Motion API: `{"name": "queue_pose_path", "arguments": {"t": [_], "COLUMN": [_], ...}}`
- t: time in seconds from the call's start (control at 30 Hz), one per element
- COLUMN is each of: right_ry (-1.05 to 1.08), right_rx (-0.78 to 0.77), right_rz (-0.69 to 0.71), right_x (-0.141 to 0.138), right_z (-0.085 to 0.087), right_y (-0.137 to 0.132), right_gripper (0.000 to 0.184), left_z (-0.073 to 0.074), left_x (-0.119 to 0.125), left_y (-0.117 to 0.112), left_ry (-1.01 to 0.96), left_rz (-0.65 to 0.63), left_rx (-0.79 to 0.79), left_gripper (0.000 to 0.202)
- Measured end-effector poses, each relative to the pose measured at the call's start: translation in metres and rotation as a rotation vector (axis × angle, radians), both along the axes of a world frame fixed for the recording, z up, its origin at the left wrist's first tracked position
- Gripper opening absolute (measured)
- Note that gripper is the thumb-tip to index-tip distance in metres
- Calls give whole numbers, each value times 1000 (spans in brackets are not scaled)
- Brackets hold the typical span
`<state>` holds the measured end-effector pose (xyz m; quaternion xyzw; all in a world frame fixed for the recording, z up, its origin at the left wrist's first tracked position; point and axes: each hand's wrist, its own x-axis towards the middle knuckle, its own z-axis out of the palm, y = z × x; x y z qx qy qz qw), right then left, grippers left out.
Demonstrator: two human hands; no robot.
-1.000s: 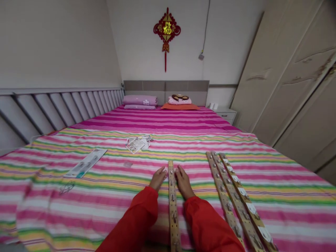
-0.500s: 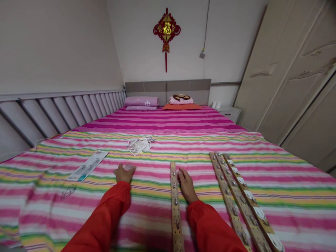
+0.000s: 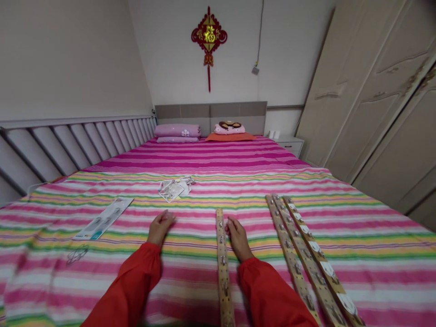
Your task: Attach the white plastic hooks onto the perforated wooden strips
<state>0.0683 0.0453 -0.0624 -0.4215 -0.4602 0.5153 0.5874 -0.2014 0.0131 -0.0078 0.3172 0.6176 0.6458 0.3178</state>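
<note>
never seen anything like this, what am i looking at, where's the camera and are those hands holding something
There is no machine: these are a person's bare left hand and right hand, in red sleeves. One head-worn camera looks forward and down. On the striped bed cover lies a perforated strip with metal fittings; three similar strips lie to its right. Farther left are small packets, a flat package and thin loops. The right hand is beside the nearer strip, apparently not gripping it. The left hand may pinch something small; I can't tell.
</note>
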Motion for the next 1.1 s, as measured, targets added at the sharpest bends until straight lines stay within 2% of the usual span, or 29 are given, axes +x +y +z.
{"name": "queue_pose_path", "arguments": {"t": [0.17,0.23,0.3,0.43,0.7,0.93,1.03,1.1], "right_ry": [75,105,135,193,410,567,601,618], "right_rx": [-17,-24,-33,-69,-127,-145,-141,-144], "right_rz": [19,28,33,56,156,293,347,368], "right_x": [0,0,-1,0,11,15,15,15], "right_z": [0,1,2,2,5,12,13,13], "right_y": [0,0,1,3,5,2,2,3], "right_gripper": [44,41,38,35,25,20,20,20], "left_z": [17,24,29,27,6,17,19,17], "left_x": [42,60,77,103,129,144,150,152], "left_y": [-24,-31,-36,-36,-26,-12,-10,-8], "left_ry": [-408,-493,-513,-475,-424,-57,-23,-45], "left_rz": [-495,-627,-691,-691,-640,-666,-665,-619], "left_rx": [49,73,64,41,3,53,55,38], "left_gripper": [55,56,56,54,60,58,58,59]}}
